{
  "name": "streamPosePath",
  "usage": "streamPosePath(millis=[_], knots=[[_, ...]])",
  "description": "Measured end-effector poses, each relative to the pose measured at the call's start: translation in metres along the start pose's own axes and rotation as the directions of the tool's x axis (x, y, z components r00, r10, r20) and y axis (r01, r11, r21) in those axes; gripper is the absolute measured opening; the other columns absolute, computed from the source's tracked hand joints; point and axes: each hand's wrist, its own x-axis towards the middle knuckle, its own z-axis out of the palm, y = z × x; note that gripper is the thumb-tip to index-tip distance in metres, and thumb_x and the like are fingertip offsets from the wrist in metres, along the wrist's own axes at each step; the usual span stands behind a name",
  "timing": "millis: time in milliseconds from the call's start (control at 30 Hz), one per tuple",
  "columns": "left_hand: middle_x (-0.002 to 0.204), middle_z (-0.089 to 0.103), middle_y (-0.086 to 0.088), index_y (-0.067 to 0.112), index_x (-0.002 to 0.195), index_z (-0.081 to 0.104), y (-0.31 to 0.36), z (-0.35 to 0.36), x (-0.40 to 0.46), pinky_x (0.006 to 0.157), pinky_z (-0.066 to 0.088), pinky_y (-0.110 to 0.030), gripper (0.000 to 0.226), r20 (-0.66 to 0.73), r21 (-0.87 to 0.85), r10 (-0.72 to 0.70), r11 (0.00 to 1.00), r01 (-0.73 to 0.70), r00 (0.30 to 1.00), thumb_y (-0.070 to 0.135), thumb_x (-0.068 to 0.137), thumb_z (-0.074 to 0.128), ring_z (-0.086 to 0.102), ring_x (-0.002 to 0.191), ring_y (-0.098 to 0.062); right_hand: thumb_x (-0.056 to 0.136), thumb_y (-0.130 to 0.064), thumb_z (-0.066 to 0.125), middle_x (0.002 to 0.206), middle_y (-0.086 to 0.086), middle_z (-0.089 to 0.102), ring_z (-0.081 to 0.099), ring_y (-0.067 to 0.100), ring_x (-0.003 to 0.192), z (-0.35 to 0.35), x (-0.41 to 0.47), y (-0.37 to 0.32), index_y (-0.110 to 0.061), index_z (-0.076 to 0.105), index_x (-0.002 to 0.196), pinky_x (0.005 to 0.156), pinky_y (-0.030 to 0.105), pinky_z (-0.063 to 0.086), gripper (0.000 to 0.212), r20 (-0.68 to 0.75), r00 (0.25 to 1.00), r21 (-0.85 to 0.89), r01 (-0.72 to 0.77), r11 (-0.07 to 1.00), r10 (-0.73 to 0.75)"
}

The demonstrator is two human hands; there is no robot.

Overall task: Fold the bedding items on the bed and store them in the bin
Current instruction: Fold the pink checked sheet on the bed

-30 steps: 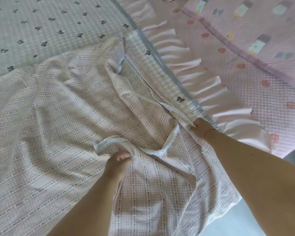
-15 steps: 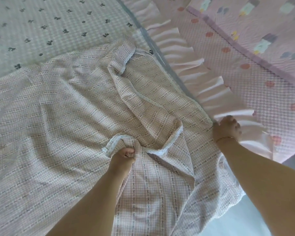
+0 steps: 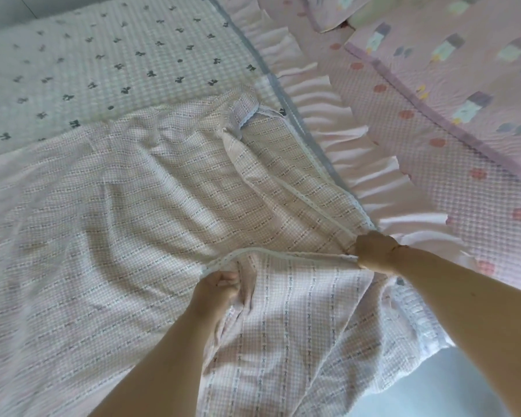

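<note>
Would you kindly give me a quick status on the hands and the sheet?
Left hand and right hand both grip the lace-trimmed edge of the pink checked sheet. Sheet unfolded, rumpled. Ruffled pink blanket alongside; no bin in view.

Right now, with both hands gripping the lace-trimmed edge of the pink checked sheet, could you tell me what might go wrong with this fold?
1. The left hand grips a bunched wad of the pink checked sheet, so creases may get folded in.
2. The right hand holds the lace edge right beside the pink ruffled blanket; it could catch the ruffle and drag it along.
3. The sheet's lower part hangs over the bed's edge and may slide toward the floor.
</note>
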Motion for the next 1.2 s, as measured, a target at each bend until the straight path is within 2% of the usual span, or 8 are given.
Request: streamPosePath(millis=[133,300,400,733,833,967,1100,1200], knots=[[0.102,0.068,-0.003,0.012,0.102,0.069,-0.003,0.003,-0.009,0.063,0.044,-0.019,0.022,0.014,-0.049,-0.033,0.998,0.034,0.999,-0.001,0.086,0.061,0.06,0.083,-0.008,0.094,-0.038,0.048,0.066,0.008,0.045,0.037,0.019,0.057,-0.003,0.011,-0.002,-0.005,0.051,0.081,0.058,0.024,0.035,0.035,0.031,0.942,0.721,-0.252,0.645,0.333],[0.1,0.067,-0.002,0.01,0.102,0.069,-0.008,0.005,-0.017,0.06,0.039,-0.017,0.019,0.024,-0.071,-0.059,0.996,0.061,0.998,0.0,0.087,0.062,0.057,0.081,-0.005,0.093,-0.03,0.056,0.088,0.009,0.061,0.056,0.021,0.084,0.01,0.01,-0.023,-0.008,0.065,0.093,0.069,0.025,0.044,0.024,0.092,0.957,0.511,-0.283,0.811,0.276],[0.091,0.064,0.005,0.01,0.098,0.07,-0.006,0.006,-0.025,0.06,0.038,-0.017,0.02,0.041,-0.057,-0.061,0.996,0.063,0.997,-0.003,0.087,0.06,0.055,0.08,-0.003,0.084,-0.005,0.062,0.081,0.002,0.058,0.05,0.013,0.074,0.026,-0.013,0.004,-0.017,0.059,0.068,0.06,0.019,0.042,0.021,0.061,0.969,0.661,-0.219,0.718,0.24],[0.085,0.059,0.001,0.016,0.105,0.068,-0.012,0.013,-0.071,0.063,0.04,-0.021,0.03,0.188,-0.052,0.019,0.999,-0.01,0.982,-0.005,0.088,0.054,0.051,0.077,-0.014,0.084,-0.022,0.061,0.11,0.016,0.063,0.06,0.035,0.104,0.055,-0.054,0.028,-0.007,0.067,0.103,0.085,0.041,0.053,0.025,-0.271,0.696,0.528,-0.47,0.708,0.665],[0.1,0.064,0.003,0.019,0.114,0.067,-0.022,0.018,-0.088,0.075,0.049,-0.024,0.036,0.233,-0.042,0.036,0.999,-0.027,0.972,-0.003,0.088,0.055,0.061,0.092,-0.015,0.081,-0.033,0.05,0.096,0.01,0.062,0.061,0.033,0.098,0.045,-0.064,-0.01,-0.014,0.064,0.091,0.084,0.041,0.052,0.025,-0.403,0.772,0.608,-0.176,0.774,0.492],[0.116,0.065,-0.001,0.026,0.111,0.07,-0.032,0.03,-0.118,0.098,0.049,-0.038,0.04,0.31,-0.063,0.073,0.996,-0.056,0.948,-0.002,0.085,0.059,0.064,0.105,-0.018,0.096,-0.044,0.043,0.118,0.014,0.058,0.059,0.026,0.088,0.046,-0.094,-0.067,-0.01,0.052,0.123,0.078,0.038,0.051,0.045,-0.166,0.985,0.718,0.088,0.69,0.047],[0.122,0.063,-0.009,0.022,0.115,0.069,-0.033,0.047,-0.157,0.097,0.051,-0.04,0.043,0.481,-0.164,0.106,0.986,-0.029,0.87,-0.008,0.088,0.054,0.063,0.11,-0.027,0.076,-0.084,0.026,0.106,0.014,0.062,0.052,0.022,0.063,0.072,-0.119,-0.078,-0.017,0.055,0.11,0.066,0.029,0.049,0.081,0.25,0.967,0.775,-0.17,0.609,-0.047],[0.113,0.066,-0.012,0.017,0.113,0.069,-0.034,0.062,-0.182,0.086,0.055,-0.034,0.045,0.604,-0.204,0.131,0.979,-0.007,0.786,-0.014,0.088,0.048,0.067,0.096,-0.024,0.071,-0.087,0.029,0.088,0.012,0.06,0.053,0.022,0.073,0.084,-0.125,-0.068,-0.015,0.064,0.102,0.071,0.032,0.049,0.087,0.299,0.946,0.882,-0.222,0.416,-0.128]])
